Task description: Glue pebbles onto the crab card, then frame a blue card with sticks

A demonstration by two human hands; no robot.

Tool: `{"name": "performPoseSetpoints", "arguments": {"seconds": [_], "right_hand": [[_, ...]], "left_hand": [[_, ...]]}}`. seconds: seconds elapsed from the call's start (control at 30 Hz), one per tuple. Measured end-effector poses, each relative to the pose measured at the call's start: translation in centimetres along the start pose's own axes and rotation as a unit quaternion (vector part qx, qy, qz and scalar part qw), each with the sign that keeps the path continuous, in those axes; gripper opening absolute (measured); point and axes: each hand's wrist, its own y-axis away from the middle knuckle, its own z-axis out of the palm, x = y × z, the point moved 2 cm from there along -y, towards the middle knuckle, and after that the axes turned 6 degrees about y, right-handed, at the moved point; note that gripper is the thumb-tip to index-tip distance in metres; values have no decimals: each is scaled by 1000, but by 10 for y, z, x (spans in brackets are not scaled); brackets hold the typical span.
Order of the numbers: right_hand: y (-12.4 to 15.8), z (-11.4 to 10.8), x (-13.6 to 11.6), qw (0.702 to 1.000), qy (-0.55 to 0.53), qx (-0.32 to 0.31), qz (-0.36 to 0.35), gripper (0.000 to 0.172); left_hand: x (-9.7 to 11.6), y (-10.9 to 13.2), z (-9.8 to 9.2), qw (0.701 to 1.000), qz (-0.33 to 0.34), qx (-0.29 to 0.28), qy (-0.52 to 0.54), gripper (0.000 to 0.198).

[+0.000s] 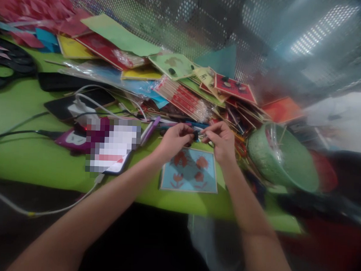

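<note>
Blue card (pixel 189 169) lay flat on the green counter (pixel 43 160), close to its near edge, with four orange shapes (pixel 201 162) already on it; a small dark piece (pixel 196 135) was off it, and how much remained could not be told. The left hand (pixel 177 138) apparently pinched that piece beyond the card's far edge. The right hand (pixel 222 140) faced it, thumb and forefinger bent close; blur hid whether they gripped anything. Both forearms reached forward, converging.
</note>
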Motion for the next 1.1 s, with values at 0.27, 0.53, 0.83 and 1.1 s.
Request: {"name": "performPoseSetpoints", "arguments": {"seconds": [0.27,0.53,0.83,1.1], "right_hand": [[1,-1,-2,982,177,-32,-60,13],[5,0,-9,937,316,-22,-150,7],[3,-10,-21,987,154,-54,-7,18],[71,-45,-121,778,102,-614,-89,12]], "left_hand": [[-9,-1,-6,983,122,-10,-140,12],[8,10,-2,956,132,-20,-261,11],[-3,-2,-6,983,106,-27,-149,12],[19,-1,-19,927,121,52,-352,17]]}}
